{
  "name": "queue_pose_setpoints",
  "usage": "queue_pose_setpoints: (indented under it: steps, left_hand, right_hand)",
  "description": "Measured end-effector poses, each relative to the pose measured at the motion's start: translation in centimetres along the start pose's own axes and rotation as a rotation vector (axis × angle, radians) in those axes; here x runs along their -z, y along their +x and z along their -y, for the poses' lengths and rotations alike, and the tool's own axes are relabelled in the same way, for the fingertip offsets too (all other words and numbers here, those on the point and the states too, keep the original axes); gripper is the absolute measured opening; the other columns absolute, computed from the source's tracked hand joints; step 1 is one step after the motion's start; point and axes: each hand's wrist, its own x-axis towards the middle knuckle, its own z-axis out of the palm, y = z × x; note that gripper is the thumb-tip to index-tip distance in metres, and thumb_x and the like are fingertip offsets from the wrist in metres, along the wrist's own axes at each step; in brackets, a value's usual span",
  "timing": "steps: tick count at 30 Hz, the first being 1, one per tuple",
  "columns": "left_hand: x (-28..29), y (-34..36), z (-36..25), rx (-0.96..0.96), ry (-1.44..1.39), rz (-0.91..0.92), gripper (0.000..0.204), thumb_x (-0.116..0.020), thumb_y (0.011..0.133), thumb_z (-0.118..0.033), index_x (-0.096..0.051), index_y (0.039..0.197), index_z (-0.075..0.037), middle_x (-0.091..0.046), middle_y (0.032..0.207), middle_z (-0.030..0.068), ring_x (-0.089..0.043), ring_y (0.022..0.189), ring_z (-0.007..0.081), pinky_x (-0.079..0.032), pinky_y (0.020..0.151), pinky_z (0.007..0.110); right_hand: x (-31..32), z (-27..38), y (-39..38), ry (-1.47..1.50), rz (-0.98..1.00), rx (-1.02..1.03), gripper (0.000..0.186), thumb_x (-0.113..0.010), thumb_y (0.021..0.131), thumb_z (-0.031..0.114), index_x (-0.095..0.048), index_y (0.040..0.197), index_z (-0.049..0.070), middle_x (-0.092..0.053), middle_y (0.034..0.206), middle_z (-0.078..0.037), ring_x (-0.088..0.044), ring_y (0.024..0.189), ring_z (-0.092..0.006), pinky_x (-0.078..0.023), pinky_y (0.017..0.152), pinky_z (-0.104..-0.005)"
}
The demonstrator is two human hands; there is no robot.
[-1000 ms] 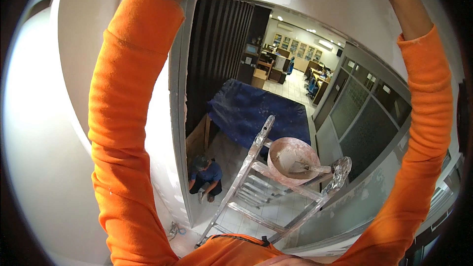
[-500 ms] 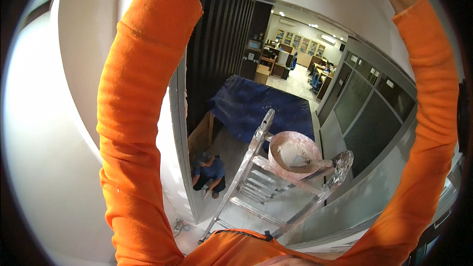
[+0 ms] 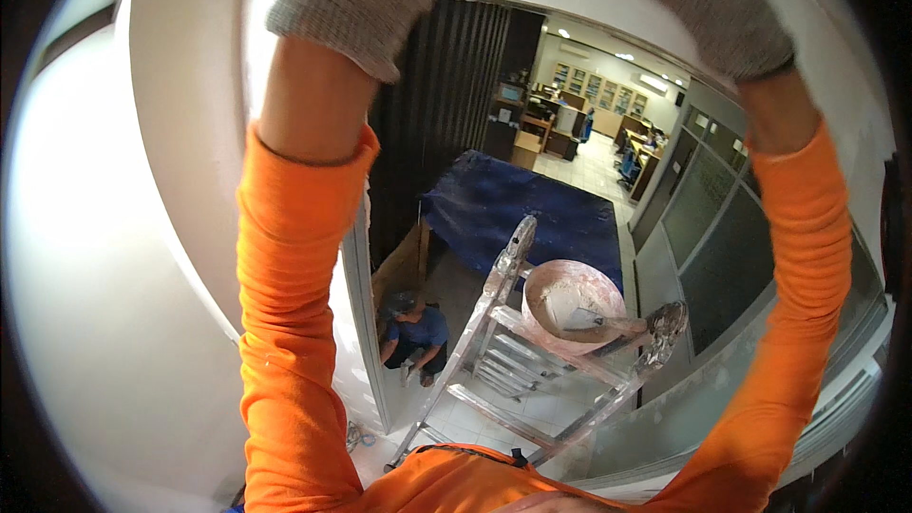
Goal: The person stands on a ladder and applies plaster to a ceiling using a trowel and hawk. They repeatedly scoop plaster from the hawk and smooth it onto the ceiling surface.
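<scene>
Both my hands are raised, in knitted grey work gloves, at the upper edge of the head view. My left hand [image 3: 359, 2] is in front of the pale wall, and my right hand [image 3: 714, 9] is in front of the white surface above the opening. The fingers of both are cut off by the edge, so anything they hold is hidden. Below and between my arms, a stained bucket [image 3: 535, 323] of pale, plaster-like paste rests at the top of a splattered metal ladder [image 3: 472, 323]. A putty knife [image 3: 581, 319] lies in the paste, its handle over the rim.
Down on the floor at left, a person in a blue shirt [image 3: 425, 328] crouches. A dark blue sheet [image 3: 522, 204] is spread beyond the ladder. Glass partition panels [image 3: 727, 266] line the right side. Desks and shelves [image 3: 608, 90] stand in the far room.
Both my gloved hands have come down into view at the top, where only wrists showed before. My left forearm has shifted slightly right. The crouching person's head and arms have moved a little.
</scene>
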Motion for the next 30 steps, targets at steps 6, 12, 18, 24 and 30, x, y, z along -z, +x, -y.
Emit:
queue_pose_setpoints:
  steps: [6, 12, 18, 24, 30]
  left_hand:
    - [7.4, -4.3, 5.0, -0.563, 0.957, 0.094, 0.021, -0.055, 0.105, -0.01, -0.058, 0.12, 0.004, -0.058, 0.099, 0.0049, -0.053, 0.09, 0.013, -0.048, 0.082, 0.03]
    - [12.8, -3.3, 7.5, -0.105, 0.052, -0.146, 0.045, -0.065, 0.101, -0.014, -0.048, 0.139, 0.003, -0.063, 0.133, 0.0122, -0.06, 0.128, 0.0226, -0.048, 0.111, 0.036]
    - [11.5, 0.1, 8.4, -0.426, 0.432, -0.153, 0.019, -0.058, 0.105, -0.016, -0.058, 0.118, -0.002, -0.057, 0.106, 0.0037, -0.053, 0.096, 0.0112, -0.047, 0.083, 0.029]
    - [10.8, 6.0, 10.4, -0.582, 0.522, -0.19, 0.012, -0.061, 0.104, -0.02, -0.058, 0.104, -0.008, -0.057, 0.091, -0.0012, -0.053, 0.081, 0.0086, -0.047, 0.071, 0.029]
    - [7.9, 7.3, 13.7, -0.729, 0.399, -0.237, 0.008, -0.062, 0.101, -0.017, -0.057, 0.099, -0.011, -0.055, 0.086, -0.0017, -0.052, 0.076, 0.0088, -0.045, 0.063, 0.028]
  right_hand:
    - [7.8, 6.2, -3.0, 0.5, 0.455, -0.213, 0.041, -0.078, 0.087, 0.03, -0.069, 0.125, 0.017, -0.066, 0.107, -0.003, -0.065, 0.096, -0.0217, -0.055, 0.079, -0.0371]
    - [17.9, 7.0, -6.7, 0.886, 0.724, -0.316, 0.041, -0.077, 0.088, 0.031, -0.067, 0.121, 0.008, -0.061, 0.1, -0.003, -0.06, 0.089, -0.019, -0.052, 0.071, -0.0356]
    - [26.6, 6.6, -10.1, 0.986, 0.897, -0.441, 0.042, -0.078, 0.085, 0.028, -0.069, 0.119, 0.005, -0.064, 0.103, -0.007, -0.063, 0.097, -0.0237, -0.052, 0.079, -0.0382]
    - [33.1, 6.7, -14.5, 1.004, 1.061, -0.808, 0.037, -0.08, 0.084, 0.023, -0.07, 0.116, 0.007, -0.068, 0.105, -0.009, -0.065, 0.092, -0.0271, -0.051, 0.078, -0.0414]
    - [37.5, 6.8, -16.2, 0.968, 1.162, -1.087, 0.028, -0.077, 0.085, 0.017, -0.071, 0.109, 0.005, -0.067, 0.097, -0.012, -0.065, 0.086, -0.0298, -0.051, 0.076, -0.0437]
